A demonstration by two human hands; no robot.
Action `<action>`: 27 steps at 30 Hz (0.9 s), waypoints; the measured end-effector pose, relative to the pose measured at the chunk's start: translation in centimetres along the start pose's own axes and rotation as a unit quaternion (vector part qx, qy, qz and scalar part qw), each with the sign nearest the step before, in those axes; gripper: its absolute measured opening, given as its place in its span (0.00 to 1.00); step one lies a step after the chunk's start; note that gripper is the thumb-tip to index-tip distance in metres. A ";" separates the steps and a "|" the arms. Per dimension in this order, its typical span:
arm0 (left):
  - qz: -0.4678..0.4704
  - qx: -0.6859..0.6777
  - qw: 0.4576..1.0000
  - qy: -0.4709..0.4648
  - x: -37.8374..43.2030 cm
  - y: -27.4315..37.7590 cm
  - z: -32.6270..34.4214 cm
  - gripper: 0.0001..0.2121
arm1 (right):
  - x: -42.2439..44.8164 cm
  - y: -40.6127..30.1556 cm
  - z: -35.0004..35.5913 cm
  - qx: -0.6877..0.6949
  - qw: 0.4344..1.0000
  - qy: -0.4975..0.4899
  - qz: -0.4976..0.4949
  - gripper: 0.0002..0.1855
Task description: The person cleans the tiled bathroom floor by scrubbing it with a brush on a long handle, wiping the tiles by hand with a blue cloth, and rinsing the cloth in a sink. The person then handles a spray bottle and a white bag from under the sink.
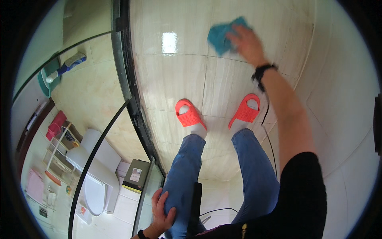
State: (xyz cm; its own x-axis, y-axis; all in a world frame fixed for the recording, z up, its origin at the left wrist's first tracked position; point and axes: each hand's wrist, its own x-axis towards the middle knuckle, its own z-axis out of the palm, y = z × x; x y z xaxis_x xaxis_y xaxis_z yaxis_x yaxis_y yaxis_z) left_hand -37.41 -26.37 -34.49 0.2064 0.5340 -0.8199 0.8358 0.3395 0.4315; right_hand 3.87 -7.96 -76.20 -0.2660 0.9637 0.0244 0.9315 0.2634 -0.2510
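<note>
At the upper right of the head view, my right hand (246, 43) presses a teal cloth (220, 37) against the tiled floor (173, 77); the hand and cloth are slightly blurred. A black band circles that wrist. My left hand (161, 207) rests on my thigh in blue jeans (183, 167), at the lower middle, with its fingers spread and no object in it. My feet, in white socks and red sandals (188, 115), stand on the floor between the two hands.
A black-framed glass partition (135, 101) runs along the left. Beyond it are a toilet (95, 191), a lidded bin (136, 176), a shelf rack (56, 152), and a blue-handled brush (67, 65) by a green basin (44, 82). A thin black cable (270, 143) trails beside my right leg.
</note>
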 end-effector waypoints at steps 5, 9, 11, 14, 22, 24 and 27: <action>0.004 0.051 0.999 -0.012 0.8 2.7 -0.1 0.25 | 4.2 5.1 -3.2 0.050 0.971 0.025 0.231 0.28; 0.014 0.050 0.999 -0.008 1.4 4.0 0.3 0.24 | -3.6 0.8 -0.2 0.020 0.991 0.106 0.084 0.24; -0.004 0.066 0.997 -0.031 1.6 4.7 0.5 0.23 | -9.8 -4.0 -0.8 0.080 0.996 0.010 0.038 0.19; 0.003 0.097 0.994 -0.046 2.1 5.4 1.0 0.22 | -14.8 -8.5 -2.7 0.171 0.949 -0.197 0.174 0.16; 0.103 0.209 0.971 -0.046 8.4 13.9 -0.3 0.17 | -12.8 -10.1 -14.7 0.670 0.449 -0.022 0.591 0.15; 0.135 0.131 0.982 0.000 10.3 18.1 -1.0 0.17 | -13.0 -10.4 -18.8 0.899 0.017 0.050 0.435 0.17; 0.122 0.048 0.991 -0.009 10.7 23.0 -2.4 0.18 | -12.9 -10.1 -24.2 0.924 -0.027 0.112 0.366 0.18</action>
State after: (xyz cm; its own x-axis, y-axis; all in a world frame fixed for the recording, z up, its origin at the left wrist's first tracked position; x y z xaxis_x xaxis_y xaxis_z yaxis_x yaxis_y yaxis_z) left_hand -17.22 -10.99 -32.47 0.4164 0.5761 -0.7034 0.8047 0.1265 0.5800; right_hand 3.93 -22.03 -50.52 -0.1825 0.7010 -0.6895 -0.9750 -0.0387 0.2188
